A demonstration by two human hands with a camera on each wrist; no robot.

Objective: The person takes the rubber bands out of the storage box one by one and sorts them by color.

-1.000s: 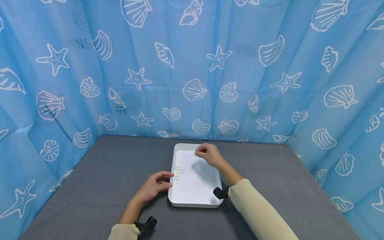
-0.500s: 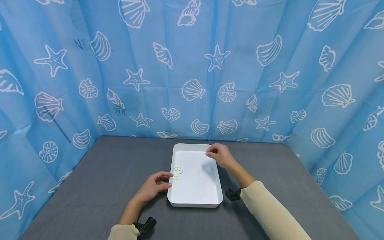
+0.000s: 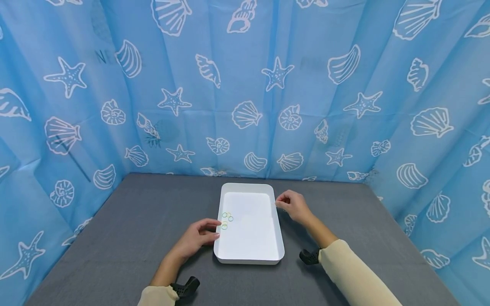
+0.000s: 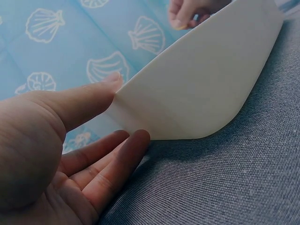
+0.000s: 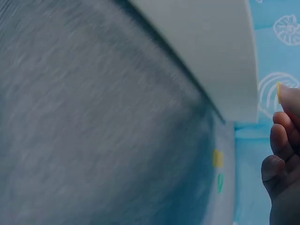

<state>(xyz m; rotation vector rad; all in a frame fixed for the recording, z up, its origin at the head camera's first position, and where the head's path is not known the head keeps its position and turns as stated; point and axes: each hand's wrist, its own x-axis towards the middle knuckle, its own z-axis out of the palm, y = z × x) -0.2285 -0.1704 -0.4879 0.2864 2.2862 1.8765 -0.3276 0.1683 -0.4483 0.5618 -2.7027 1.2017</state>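
A shallow white tray (image 3: 252,244) lies on the table with several thin green and yellow rubber bands (image 3: 224,229) inside, near its left wall. My left hand (image 3: 197,237) rests against the tray's left side; in the left wrist view the thumb touches the rim and the loosely extended fingers meet the lower wall. Just outside the tray's right far edge is my right hand (image 3: 294,206), pinching a small yellow rubber band (image 5: 279,93) between thumb and finger. Most of that band is hidden by the fingertips.
Blurred yellow (image 5: 218,158) and green pieces (image 5: 220,183) lie on the table beyond the tray's right side in the right wrist view. Grey cloth (image 3: 160,199) covers the table. A blue shell-patterned curtain (image 3: 245,85) hangs behind and at both sides.
My right hand has moved right and a little nearer, from above the tray's far end to just outside its right wall. The left hand and the bands in the tray have stayed put.
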